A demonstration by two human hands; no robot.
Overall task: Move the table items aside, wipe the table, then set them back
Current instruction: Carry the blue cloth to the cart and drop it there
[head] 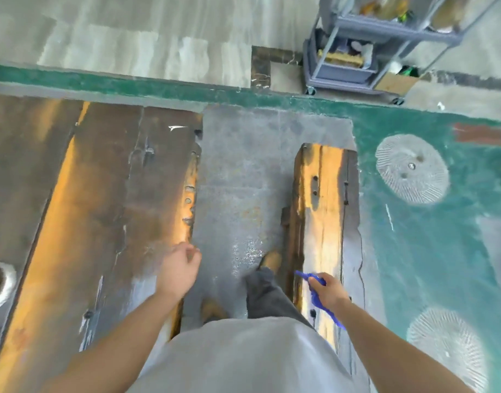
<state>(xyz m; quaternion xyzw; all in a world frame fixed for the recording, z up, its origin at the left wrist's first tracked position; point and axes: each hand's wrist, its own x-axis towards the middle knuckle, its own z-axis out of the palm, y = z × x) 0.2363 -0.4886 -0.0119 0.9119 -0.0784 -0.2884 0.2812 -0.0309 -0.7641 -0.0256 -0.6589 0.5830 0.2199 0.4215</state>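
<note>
I look straight down between a wide dark wooden table on my left and a narrow wooden bench on my right. My right hand hangs over the bench's near end, closed around a blue cloth that trails below the fist. My left hand hovers at the table's right edge, fingers curled with nothing visible in it. At the table's far left edge a round metal object is partly cut off by the frame.
My legs and brown shoes stand on the grey floor strip between table and bench. A grey wheeled cart with shelves stands at the back right. Green floor with two pale round marks lies to the right.
</note>
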